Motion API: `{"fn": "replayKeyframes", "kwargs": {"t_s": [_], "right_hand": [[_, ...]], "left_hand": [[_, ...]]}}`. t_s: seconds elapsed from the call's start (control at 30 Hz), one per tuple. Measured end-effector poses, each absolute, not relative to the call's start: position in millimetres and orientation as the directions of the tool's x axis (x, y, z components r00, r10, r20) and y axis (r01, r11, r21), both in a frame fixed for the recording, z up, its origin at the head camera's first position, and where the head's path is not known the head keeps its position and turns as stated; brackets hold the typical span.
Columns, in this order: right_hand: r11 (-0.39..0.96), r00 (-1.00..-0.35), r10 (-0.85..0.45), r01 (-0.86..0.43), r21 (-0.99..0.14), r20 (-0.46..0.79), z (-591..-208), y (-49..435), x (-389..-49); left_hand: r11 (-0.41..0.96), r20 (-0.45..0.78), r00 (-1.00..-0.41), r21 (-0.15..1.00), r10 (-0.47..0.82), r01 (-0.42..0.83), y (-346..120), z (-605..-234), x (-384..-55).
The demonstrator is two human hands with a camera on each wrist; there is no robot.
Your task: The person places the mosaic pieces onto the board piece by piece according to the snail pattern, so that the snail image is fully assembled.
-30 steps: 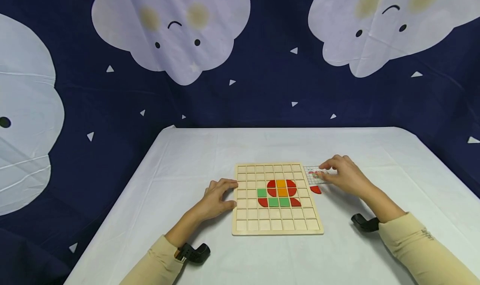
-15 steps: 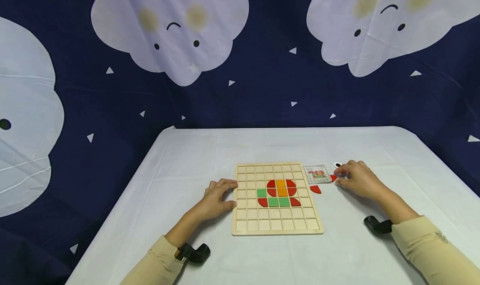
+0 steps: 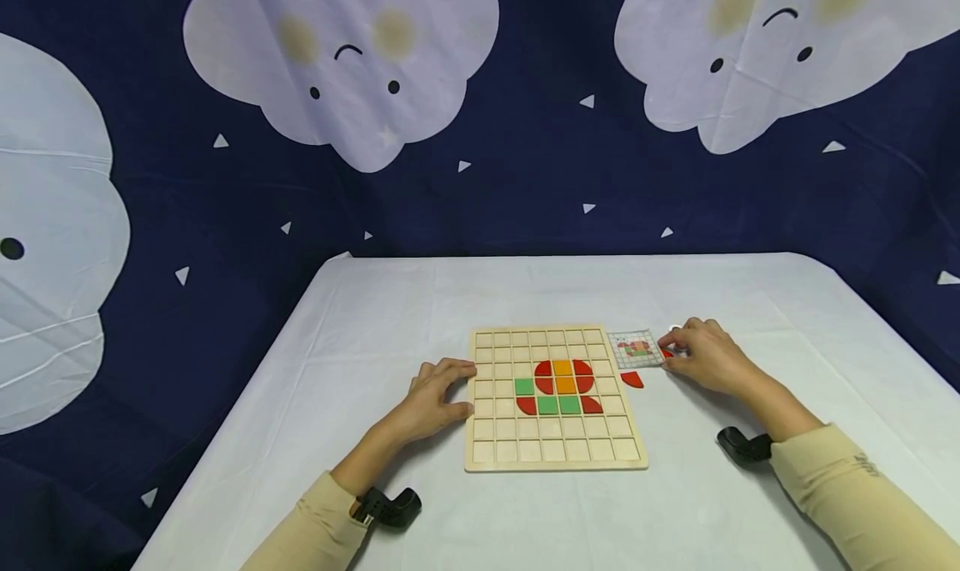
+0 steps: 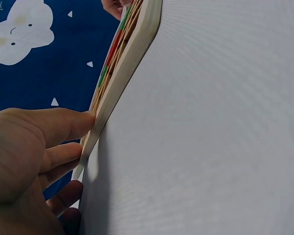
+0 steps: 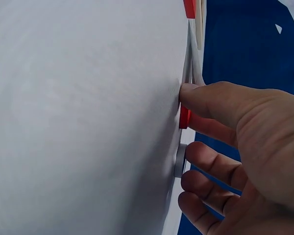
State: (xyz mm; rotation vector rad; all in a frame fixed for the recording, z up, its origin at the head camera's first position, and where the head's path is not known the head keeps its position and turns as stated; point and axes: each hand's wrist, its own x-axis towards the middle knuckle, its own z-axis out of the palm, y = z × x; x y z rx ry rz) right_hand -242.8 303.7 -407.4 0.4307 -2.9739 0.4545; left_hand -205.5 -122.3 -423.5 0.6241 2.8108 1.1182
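Observation:
A wooden grid board lies on the table, with red, green and orange tiles in its middle cells. My left hand rests at the board's left side, thumb and fingers touching the edge, as the left wrist view also shows. To the right of the board, my right hand pinches a red piece between thumb and index finger, beside a small pattern card. The fingers partly cover that piece. A white disc sits close to the other fingers, mostly hidden in the head view.
Between the board and the right hand lies a loose red quarter-circle tile, just below the card. A white cloth covers the table. Behind it hangs a dark blue curtain with cloud shapes.
My right hand moved right from over the card, uncovering it, then shifted slightly back left onto the red piece. The white disc became visible, then mostly covered. The left hand stayed put.

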Motion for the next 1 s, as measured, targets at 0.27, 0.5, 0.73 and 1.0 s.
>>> {"fn": "replayKeyframes", "kwargs": {"t_s": [0.27,0.5,0.73,1.0], "right_hand": [[0.924,-0.965,-0.229,-0.258,-0.282,0.131,-407,307,-236],[0.93,-0.968,-0.197,-0.235,-0.282,0.158,-409,322,-221],[0.917,-0.968,-0.213,-0.245,-0.315,0.131,-411,326,-219],[0.894,-0.967,-0.229,-0.254,-0.369,0.111,-411,326,-222]], "left_hand": [[0.655,0.092,-0.918,0.673,0.385,0.342,-121,-424,-206],[0.664,0.099,-0.919,0.663,0.381,0.347,-122,-425,-206],[0.655,0.097,-0.917,0.671,0.387,0.347,-123,-425,-205],[0.658,0.101,-0.917,0.666,0.385,0.35,-122,-425,-206]]}}
